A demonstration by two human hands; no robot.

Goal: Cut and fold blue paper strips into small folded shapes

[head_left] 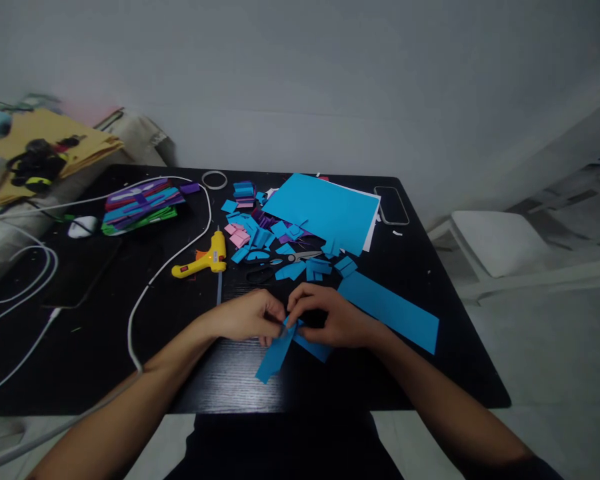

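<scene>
Near the front of the black table [190, 380], my left hand [250, 315] and my right hand [330, 315] meet over a strip of blue paper [276, 357]. Both hands are closed, fingers pinching the strip at its upper end. Another blue paper piece [314, 348] shows beneath my right hand; whether it joins the strip I cannot tell. Beyond the hands lie scissors [303, 256] with dark handles, among many small folded blue paper pieces [293, 270]. A wide blue paper strip [390, 310] rests by my right wrist.
A yellow glue gun [203, 259] lies left of the paper pieces. A white cable [145, 293] runs across the table and over my left forearm. Blue sheets [325, 207], a phone [391, 205] and a coloured paper stack [143, 205] sit further back. A white chair [497, 241] stands right.
</scene>
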